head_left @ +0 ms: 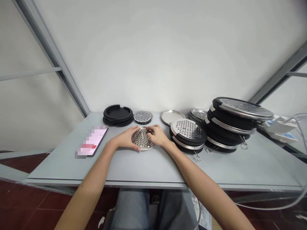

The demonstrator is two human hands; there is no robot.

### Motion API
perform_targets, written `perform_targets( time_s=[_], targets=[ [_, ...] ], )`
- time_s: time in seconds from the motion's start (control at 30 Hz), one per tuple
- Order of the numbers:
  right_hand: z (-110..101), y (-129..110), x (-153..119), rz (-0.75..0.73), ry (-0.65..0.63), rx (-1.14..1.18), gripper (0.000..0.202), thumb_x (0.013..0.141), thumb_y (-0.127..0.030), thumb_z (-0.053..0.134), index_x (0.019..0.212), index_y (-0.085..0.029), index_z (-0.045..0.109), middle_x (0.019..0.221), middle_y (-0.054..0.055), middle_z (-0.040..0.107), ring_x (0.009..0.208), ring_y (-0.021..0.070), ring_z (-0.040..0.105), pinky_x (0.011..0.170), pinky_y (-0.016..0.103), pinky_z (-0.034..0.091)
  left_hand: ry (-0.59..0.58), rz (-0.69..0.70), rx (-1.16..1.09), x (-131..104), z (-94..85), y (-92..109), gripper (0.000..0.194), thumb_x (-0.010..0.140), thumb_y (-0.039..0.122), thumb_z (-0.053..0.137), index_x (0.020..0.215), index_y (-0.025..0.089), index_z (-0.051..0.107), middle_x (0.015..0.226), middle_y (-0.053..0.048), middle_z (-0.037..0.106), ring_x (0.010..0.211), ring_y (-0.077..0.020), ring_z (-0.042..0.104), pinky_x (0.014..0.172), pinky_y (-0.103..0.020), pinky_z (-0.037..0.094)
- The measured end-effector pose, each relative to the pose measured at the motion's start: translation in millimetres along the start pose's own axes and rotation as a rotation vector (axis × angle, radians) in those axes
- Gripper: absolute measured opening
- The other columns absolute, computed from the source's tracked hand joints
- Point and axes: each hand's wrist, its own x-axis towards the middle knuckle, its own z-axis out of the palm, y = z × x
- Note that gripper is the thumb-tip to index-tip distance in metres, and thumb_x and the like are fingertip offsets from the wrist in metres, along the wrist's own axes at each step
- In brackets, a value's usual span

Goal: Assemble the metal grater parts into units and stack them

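A round metal plate with rows of raised holes, like a grater disc, lies on the grey table between my hands. My left hand wraps its left edge, with the thumb at the near rim and the fingers at the far rim. At the right side of the plate, my right hand has its fingers bent and pressed on the rim. Its fingertips are partly hidden. Just behind sits a small stack of perforated metal discs. A shallow, plain metal dish is at the back, right of them.
Black round holders are stacked at back left, near a phone. On the right stand a black-rimmed perforated unit with a wire clip and a taller stack of similar units. More metal discs lie behind. A white cable hangs at right.
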Motion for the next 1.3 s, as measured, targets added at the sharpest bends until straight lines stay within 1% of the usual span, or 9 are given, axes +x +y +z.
perform_targets(
  time_s=[0.13, 0.23, 0.3, 0.43, 0.77, 1.0, 1.1, 1.2, 1.3],
  targets=[
    [0, -2, -2, -0.107, -0.033, -0.11, 0.032, 0.082, -0.019, 0.054, 0.108, -0.013, 0.071, 0.105, 0.012, 0.071, 0.113, 0.025, 0.053, 0.1, 0.034, 0.041, 0.015, 0.028, 0.0, 1, 1.7, -4, 0.116, 0.047, 0.059, 0.088, 0.147, 0.023, 0.039, 0.158, -0.014, 0.029, 0.146, -0.0365, 0.023, 0.12, -0.049, 0.023],
    [-1, -1, -2, -0.153, -0.027, -0.147, 0.032, 0.083, -0.019, 0.052, 0.11, -0.013, 0.07, 0.122, 0.012, 0.065, 0.117, 0.0244, 0.051, 0.104, 0.035, 0.038, 0.013, 0.026, 0.01, 0, 1.7, -5, 0.115, 0.048, 0.059, 0.087, 0.146, 0.022, 0.041, 0.157, -0.013, 0.03, 0.146, -0.0363, 0.025, 0.12, -0.048, 0.023],
    [-2, 1, -1, -0.139, -0.005, -0.149, 0.035, 0.084, -0.019, 0.052, 0.115, -0.012, 0.067, 0.132, 0.012, 0.059, 0.121, 0.0238, 0.05, 0.107, 0.034, 0.035, 0.016, 0.018, 0.01, 0, 1.3, -3, 0.113, 0.048, 0.06, 0.087, 0.145, 0.022, 0.042, 0.157, -0.013, 0.03, 0.145, -0.0369, 0.027, 0.12, -0.047, 0.025],
    [-3, 5, 1, -0.076, 0.02, -0.169, 0.037, 0.086, -0.018, 0.05, 0.119, -0.012, 0.065, 0.13, 0.012, 0.059, 0.12, 0.0233, 0.051, 0.107, 0.033, 0.036, 0.031, 0.02, 0.018, -1, 2.3, 0, 0.107, 0.05, 0.062, 0.085, 0.143, 0.023, 0.046, 0.155, -0.012, 0.031, 0.142, -0.0366, 0.032, 0.118, -0.046, 0.029],
    [-2, 3, 0, -0.014, -0.025, -0.287, 0.031, 0.089, -0.02, 0.047, 0.103, -0.013, 0.073, 0.134, 0.013, 0.058, 0.122, 0.027, 0.051, 0.106, 0.036, 0.036, 0.103, -0.024, 0.138, 2, 14.8, 14, 0.101, 0.06, 0.072, 0.074, 0.144, 0.025, 0.043, 0.149, -0.014, 0.036, 0.138, -0.0374, 0.035, 0.115, -0.048, 0.031],
    [-1, 10, 3, -0.028, -0.049, -0.276, 0.036, 0.086, -0.015, 0.046, 0.112, -0.011, 0.069, 0.14, 0.014, 0.054, 0.126, 0.0279, 0.049, 0.108, 0.036, 0.035, 0.174, -0.019, 0.138, -1, 11.0, 22, 0.082, 0.073, 0.068, 0.067, 0.14, 0.026, 0.048, 0.12, -0.011, 0.056, 0.119, -0.0338, 0.052, 0.105, -0.046, 0.041],
    [2, 13, 4, -0.031, -0.037, -0.252, 0.037, 0.086, -0.015, 0.046, 0.116, -0.012, 0.067, 0.137, 0.014, 0.055, 0.124, 0.0264, 0.05, 0.107, 0.035, 0.035, 0.229, -0.01, 0.16, 3, 13.7, 15, 0.074, 0.077, 0.065, 0.064, 0.138, 0.025, 0.051, 0.134, -0.013, 0.051, 0.135, -0.0375, 0.036, 0.114, -0.051, 0.029],
    [6, 15, 5, -0.035, -0.03, -0.23, 0.038, 0.087, -0.013, 0.043, 0.119, -0.014, 0.064, 0.131, 0.012, 0.059, 0.121, 0.0248, 0.051, 0.106, 0.035, 0.035, 0.203, -0.015, 0.18, 8, 19.5, 9, 0.084, 0.074, 0.067, 0.066, 0.142, 0.021, 0.047, 0.152, -0.015, 0.033, 0.146, -0.0415, 0.016, 0.118, -0.056, 0.018],
    [8, 18, 6, -0.028, -0.034, -0.216, 0.038, 0.087, -0.011, 0.042, 0.119, -0.014, 0.063, 0.13, 0.011, 0.058, 0.12, 0.0241, 0.051, 0.106, 0.034, 0.035, 0.162, -0.013, 0.174, 10, 23.9, 6, 0.089, 0.072, 0.067, 0.067, 0.144, 0.021, 0.044, 0.156, -0.016, 0.029, 0.148, -0.041, 0.012, 0.119, -0.057, 0.016]
  ],
)
